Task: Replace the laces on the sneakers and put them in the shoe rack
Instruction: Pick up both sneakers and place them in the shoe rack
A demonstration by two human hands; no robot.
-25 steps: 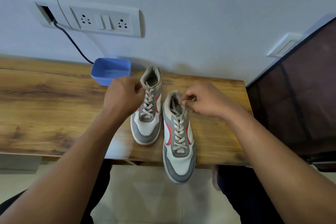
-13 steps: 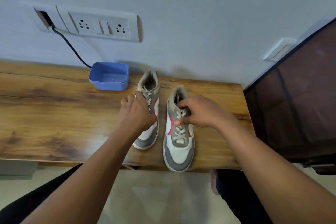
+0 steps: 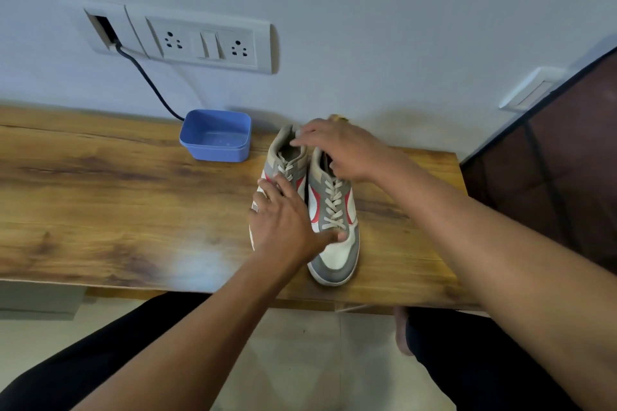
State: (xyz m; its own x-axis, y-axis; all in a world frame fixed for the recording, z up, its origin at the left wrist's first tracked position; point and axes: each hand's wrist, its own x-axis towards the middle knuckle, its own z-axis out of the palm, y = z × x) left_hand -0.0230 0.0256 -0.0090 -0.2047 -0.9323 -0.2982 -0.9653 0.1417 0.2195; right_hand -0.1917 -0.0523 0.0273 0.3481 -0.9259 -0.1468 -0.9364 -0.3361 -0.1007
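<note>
Two grey, white and red sneakers with cream laces stand side by side on the wooden table [image 3: 117, 203], toes toward me. My left hand [image 3: 283, 220] lies flat over the front of the left sneaker [image 3: 287, 157], its thumb touching the right sneaker [image 3: 337, 253] near the toe. My right hand [image 3: 344, 150] arches over the heel ends. Its fingers reach to the left sneaker's collar and its thumb dips into the right sneaker's opening, pinching the two collars together. The left sneaker's toe is hidden under my hand.
A blue plastic tub [image 3: 217, 137] sits at the wall just left of the sneakers. A socket panel [image 3: 203, 43] with a black cable [image 3: 147, 80] is on the wall above. A dark mesh-fronted unit [image 3: 567, 160] stands right of the table. My legs are below the table edge.
The right sneaker has slid back and against the left one. My right hand left the laces and moved to the heel collars. My left hand shifted down over the left sneaker's front.
</note>
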